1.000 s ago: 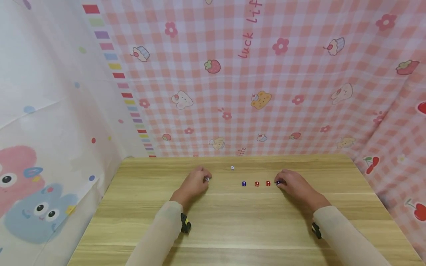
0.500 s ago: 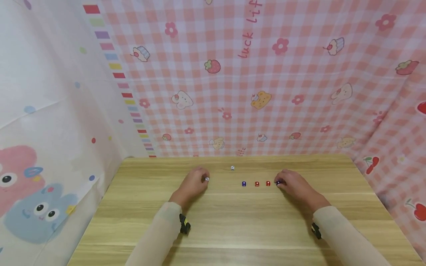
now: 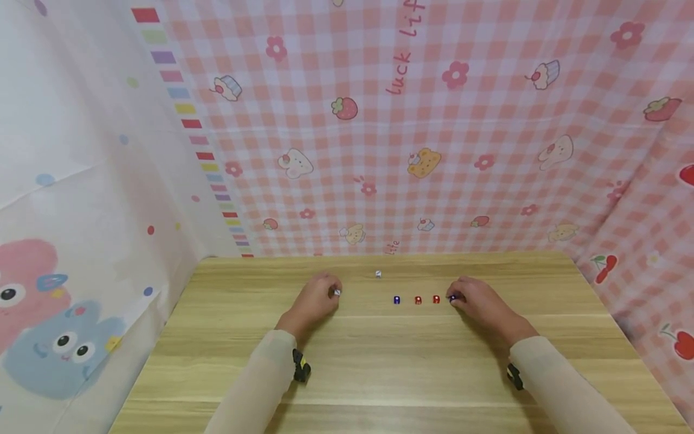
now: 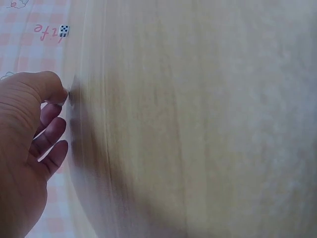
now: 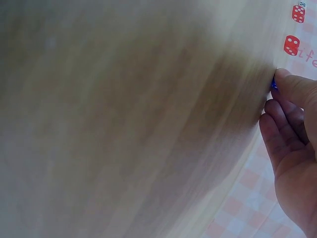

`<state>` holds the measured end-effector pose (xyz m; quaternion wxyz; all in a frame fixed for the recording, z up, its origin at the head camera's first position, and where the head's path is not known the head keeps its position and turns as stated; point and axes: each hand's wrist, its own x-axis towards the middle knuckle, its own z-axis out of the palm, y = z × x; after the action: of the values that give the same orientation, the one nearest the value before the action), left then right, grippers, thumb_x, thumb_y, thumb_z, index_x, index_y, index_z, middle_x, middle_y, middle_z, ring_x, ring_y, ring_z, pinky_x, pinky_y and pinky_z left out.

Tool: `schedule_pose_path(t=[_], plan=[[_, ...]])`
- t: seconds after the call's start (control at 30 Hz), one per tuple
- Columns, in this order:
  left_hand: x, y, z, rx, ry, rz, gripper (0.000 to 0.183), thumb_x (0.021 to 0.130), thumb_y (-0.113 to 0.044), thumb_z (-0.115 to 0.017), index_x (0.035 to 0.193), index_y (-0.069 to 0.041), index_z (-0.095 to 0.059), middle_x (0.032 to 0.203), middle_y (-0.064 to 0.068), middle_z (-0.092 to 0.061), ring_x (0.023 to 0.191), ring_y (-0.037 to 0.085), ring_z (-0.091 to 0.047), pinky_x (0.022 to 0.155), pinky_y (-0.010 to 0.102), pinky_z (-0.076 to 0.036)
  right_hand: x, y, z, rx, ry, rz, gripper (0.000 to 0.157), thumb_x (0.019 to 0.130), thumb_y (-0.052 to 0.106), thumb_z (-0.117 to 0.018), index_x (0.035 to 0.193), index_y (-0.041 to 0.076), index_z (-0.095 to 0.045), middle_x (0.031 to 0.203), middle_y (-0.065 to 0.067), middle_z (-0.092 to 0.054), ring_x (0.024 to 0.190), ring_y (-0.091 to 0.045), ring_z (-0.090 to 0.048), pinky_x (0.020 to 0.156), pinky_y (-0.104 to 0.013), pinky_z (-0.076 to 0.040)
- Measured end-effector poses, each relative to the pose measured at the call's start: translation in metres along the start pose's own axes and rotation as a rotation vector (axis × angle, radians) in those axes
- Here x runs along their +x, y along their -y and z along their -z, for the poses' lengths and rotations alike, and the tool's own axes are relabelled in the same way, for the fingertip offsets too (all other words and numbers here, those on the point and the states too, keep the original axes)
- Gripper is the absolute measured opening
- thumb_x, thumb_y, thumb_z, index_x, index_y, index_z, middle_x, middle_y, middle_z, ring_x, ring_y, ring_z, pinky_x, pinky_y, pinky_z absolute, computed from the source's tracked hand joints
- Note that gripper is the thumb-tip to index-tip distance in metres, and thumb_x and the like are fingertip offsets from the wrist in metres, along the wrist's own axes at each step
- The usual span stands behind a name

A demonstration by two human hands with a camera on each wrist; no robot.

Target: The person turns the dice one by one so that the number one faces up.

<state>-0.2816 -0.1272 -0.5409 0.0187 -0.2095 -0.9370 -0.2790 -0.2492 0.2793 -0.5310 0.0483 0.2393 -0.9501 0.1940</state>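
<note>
My left hand pinches a white die between thumb and forefinger, low over the wooden table; in the left wrist view the thumb mostly hides it. On the right, my right hand holds a blue die by its fingertips, and a sliver of blue shows beside the thumb in the right wrist view. Just left of that hand lie two red dice, then another blue die, in one row. Farther back sits a second white die, showing five black pips in the left wrist view.
The wood-grain table ends at the back against a pink checked cloth. A white cartoon-print cloth hangs at the left. Dark wrist straps sit at both cuffs.
The left hand has shifted very slightly left, leaving more of its white die visible. The right hand and the dice on the table have stayed in place.
</note>
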Motion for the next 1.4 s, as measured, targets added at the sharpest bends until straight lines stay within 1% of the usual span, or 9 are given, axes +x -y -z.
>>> schedule_pose_path(t=[0.13,0.33,0.47,0.7,0.93,1.07,1.3,1.4], plan=[[-0.0013,-0.0009,0.0004,0.0,0.02,0.019,0.012,0.09,-0.002,-0.07,0.098,-0.01,-0.072,0.105,0.004,-0.064,0.1,0.022,-0.061,0.091,0.04,-0.055,-0.0003,-0.0003,-0.0001,0.003,-0.001,-0.007,0.009,0.089,0.003,-0.078,0.097,0.008,-0.075,0.092,-0.001,-0.067,0.088,-0.018,-0.065,0.081,-0.044,-0.058],[-0.0016,-0.0012,-0.0013,0.016,0.043,0.021,0.016,0.089,-0.001,-0.068,0.102,-0.009,-0.074,0.107,0.003,-0.061,0.096,0.017,-0.059,0.086,0.035,-0.055,-0.0006,0.0003,-0.0003,0.006,-0.001,-0.013,0.009,0.089,0.003,-0.077,0.097,0.008,-0.075,0.093,-0.001,-0.067,0.088,-0.018,-0.065,0.082,-0.045,-0.058],[-0.0019,-0.0018,-0.0024,0.022,0.046,0.012,0.019,0.089,0.0,-0.068,0.105,-0.007,-0.075,0.11,0.004,-0.061,0.097,0.018,-0.06,0.086,0.034,-0.056,-0.0013,0.0005,-0.0011,0.005,-0.004,-0.01,0.009,0.089,0.003,-0.078,0.097,0.008,-0.075,0.093,-0.001,-0.067,0.088,-0.019,-0.065,0.082,-0.045,-0.058],[-0.0036,-0.0026,-0.001,0.011,0.031,0.015,0.021,0.09,-0.001,-0.07,0.11,-0.007,-0.074,0.112,0.006,-0.063,0.101,0.02,-0.061,0.091,0.038,-0.056,-0.0021,0.0006,-0.002,-0.001,-0.012,-0.005,0.01,0.088,0.003,-0.079,0.096,0.008,-0.076,0.093,-0.001,-0.067,0.089,-0.019,-0.066,0.081,-0.044,-0.058],[-0.0051,-0.0011,0.0005,0.011,0.017,0.0,0.017,0.091,-0.001,-0.071,0.106,-0.007,-0.073,0.11,0.004,-0.063,0.098,0.018,-0.06,0.09,0.037,-0.055,-0.0023,0.0019,-0.0014,0.001,-0.009,-0.009,0.009,0.089,0.004,-0.078,0.097,0.009,-0.075,0.093,0.0,-0.066,0.089,-0.019,-0.066,0.081,-0.044,-0.058],[-0.0043,0.0016,-0.0007,0.031,0.006,-0.006,0.014,0.091,-0.003,-0.071,0.104,-0.008,-0.074,0.106,0.003,-0.063,0.095,0.017,-0.059,0.088,0.036,-0.055,-0.0019,0.0018,-0.0012,0.003,-0.012,-0.009,0.009,0.089,0.004,-0.078,0.097,0.008,-0.075,0.093,0.0,-0.066,0.088,-0.019,-0.065,0.082,-0.045,-0.058],[-0.0034,0.0026,-0.0004,0.048,-0.012,0.023,0.005,0.09,-0.008,-0.074,0.093,-0.011,-0.071,0.098,0.001,-0.063,0.088,0.015,-0.058,0.082,0.035,-0.054,-0.001,0.0009,-0.0006,0.001,-0.02,0.01,0.01,0.088,0.002,-0.078,0.096,0.007,-0.075,0.091,-0.001,-0.066,0.086,-0.018,-0.065,0.08,-0.044,-0.058],[-0.0032,0.0026,0.0001,0.061,-0.017,0.04,0.008,0.09,-0.011,-0.076,0.089,-0.013,-0.069,0.092,-0.001,-0.062,0.084,0.014,-0.056,0.078,0.034,-0.053,-0.0009,0.0003,-0.0006,0.0,-0.018,0.005,0.01,0.088,0.001,-0.078,0.096,0.007,-0.075,0.091,-0.001,-0.066,0.086,-0.017,-0.064,0.08,-0.043,-0.058]])
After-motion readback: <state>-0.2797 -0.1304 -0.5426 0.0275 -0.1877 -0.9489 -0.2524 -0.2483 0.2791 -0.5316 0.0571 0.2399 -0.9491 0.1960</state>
